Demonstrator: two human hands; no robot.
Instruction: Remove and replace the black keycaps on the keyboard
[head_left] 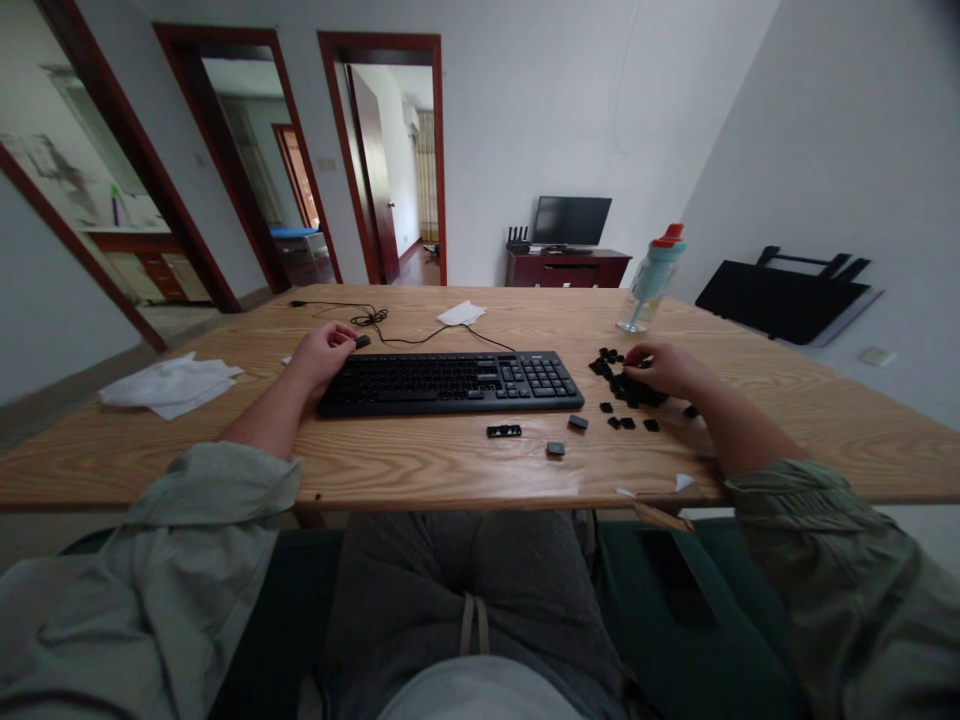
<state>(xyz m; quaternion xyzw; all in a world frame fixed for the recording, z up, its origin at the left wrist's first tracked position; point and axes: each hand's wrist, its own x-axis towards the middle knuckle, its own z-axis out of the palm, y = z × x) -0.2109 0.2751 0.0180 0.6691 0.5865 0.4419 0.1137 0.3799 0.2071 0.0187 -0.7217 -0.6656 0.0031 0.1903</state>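
Note:
A black keyboard (450, 384) lies lengthwise across the wooden table in front of me. At its upper left corner, my left hand (327, 352) is closed, with a small dark keycap (362, 341) at its fingertips. To the right of the keyboard, my right hand (660, 368) reaches into a heap of loose black keycaps (621, 384); its fingers are drawn together, and what they pinch is hidden. Below the keyboard are a long keycap (503, 431) showing its underside, and two wider grey-looking keycaps, one (577, 423) near the keyboard's edge and the other (555, 449) closer to me.
Behind the keyboard runs its cable (369, 316), partly coiled. A clear bottle (646, 285) with an orange lid stands at the back right. White tissues (171, 384) lie at the left, another tissue (461, 313) at the back. Paper scraps (683, 482) sit by the front edge.

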